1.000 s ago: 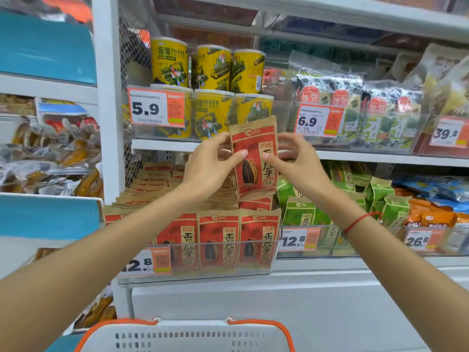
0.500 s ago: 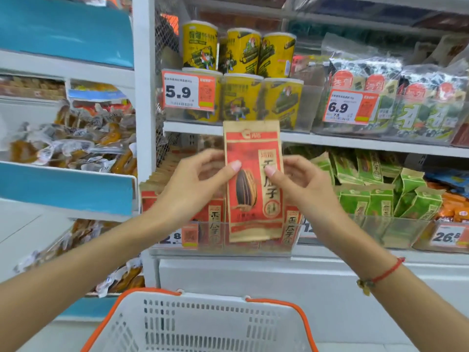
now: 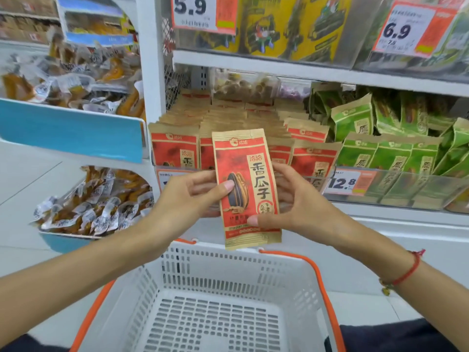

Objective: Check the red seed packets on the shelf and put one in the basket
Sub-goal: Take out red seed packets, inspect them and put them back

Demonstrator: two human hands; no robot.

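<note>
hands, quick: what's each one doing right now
Left hand: holding the red seed packet by its left edge.
Right hand: holding the same packet by its right edge.

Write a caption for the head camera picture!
Both hands hold a red seed packet above the white basket.

Both arms reach forward. The left hand [image 3: 187, 196] and right hand [image 3: 291, 204] face each other, fingers curled, thumbs in front, pinching a packet [image 3: 247, 189] upright between them.
</note>
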